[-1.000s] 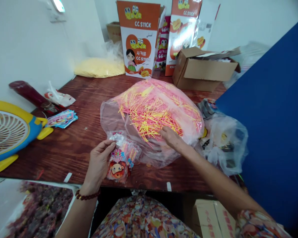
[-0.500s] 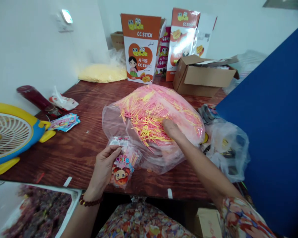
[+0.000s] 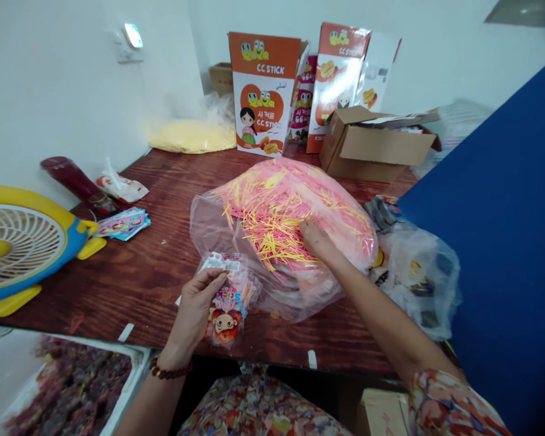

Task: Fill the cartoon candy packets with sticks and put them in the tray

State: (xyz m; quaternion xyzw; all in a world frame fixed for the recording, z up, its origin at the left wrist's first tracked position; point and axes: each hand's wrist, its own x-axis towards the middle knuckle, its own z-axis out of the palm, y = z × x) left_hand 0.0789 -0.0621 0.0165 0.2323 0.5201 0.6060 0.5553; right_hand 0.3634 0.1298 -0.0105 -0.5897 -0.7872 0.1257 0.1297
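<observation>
My left hand [image 3: 198, 306] pinches a clear printed packet [image 3: 227, 324] between thumb and fingers, low at the table's front. The packet bears a cartoon girl and the word "Stick", upside down to me. Under and beside it are other small packets with sticks showing. My right hand [image 3: 317, 241] reaches into the mouth of a large clear plastic bag [image 3: 345, 224] full of thin pink and yellow sticks [image 3: 277, 236]. Its fingers are curled among the sticks, with the tips hidden.
A yellow and blue fan [image 3: 25, 242] stands at the left, near flat packets [image 3: 125, 223] and a tissue pack [image 3: 122, 186]. Cartons [image 3: 263, 91] and an opened brown box [image 3: 381, 148] line the back. At right are a plastic bag [image 3: 424, 272] and a blue panel [image 3: 504, 242].
My right hand's fingers have come into view a little more at the sticks. My left hand keeps its pinch on the packet. The whole view has shifted slightly.
</observation>
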